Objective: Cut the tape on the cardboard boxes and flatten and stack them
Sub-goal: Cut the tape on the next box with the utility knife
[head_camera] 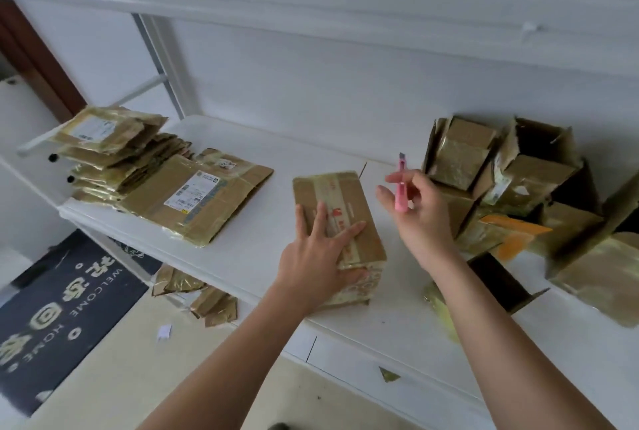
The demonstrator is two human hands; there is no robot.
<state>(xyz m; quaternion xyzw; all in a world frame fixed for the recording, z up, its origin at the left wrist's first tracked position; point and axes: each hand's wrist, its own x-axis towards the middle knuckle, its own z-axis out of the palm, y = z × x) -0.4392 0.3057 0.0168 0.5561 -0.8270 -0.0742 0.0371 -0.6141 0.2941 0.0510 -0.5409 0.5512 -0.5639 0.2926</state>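
A small taped cardboard box (337, 198) stands in the middle of the white table (262, 257). My left hand (318, 253) lies flat on its top, fingers spread, thumb against its near side. Just right of the box, my right hand (420, 212) is raised above the table and holds a pink utility knife (401, 184) with its blade end pointing up. A stack of flattened boxes (138, 170) lies at the table's left end. A heap of unflattened boxes (518, 194) fills the right end.
A white wall runs behind the table, with a metal shelf post (162, 66) at the back left. Cardboard scraps (197, 295) and a dark welcome mat (58, 312) lie on the floor to the left. A drawer front (363, 364) sits under the table edge.
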